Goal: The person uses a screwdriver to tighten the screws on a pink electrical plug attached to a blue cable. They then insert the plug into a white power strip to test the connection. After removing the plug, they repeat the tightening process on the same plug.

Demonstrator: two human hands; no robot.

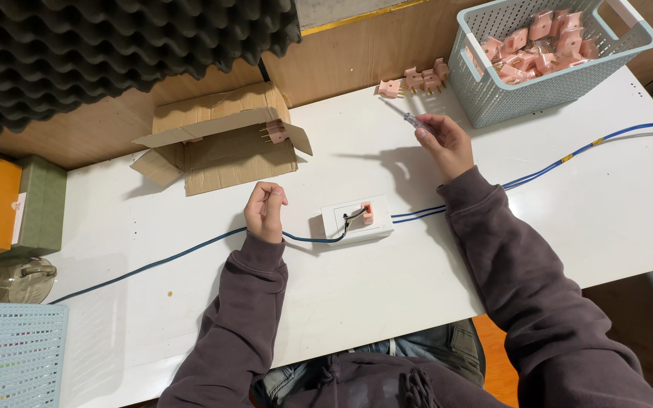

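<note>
The left hand (265, 211) is curling shut, pinching the blue cable (153, 263) beside the white socket box (357, 220); tugging could drag it. The right hand (443, 143) is gripping a tester screwdriver (406, 117), possibly slipping.

Bright, even overhead light on a white table (568, 227), soft shadows falling left of the cardboard box (221, 140) and raised hand, sharp focus, slight bending near the frame edges.
</note>
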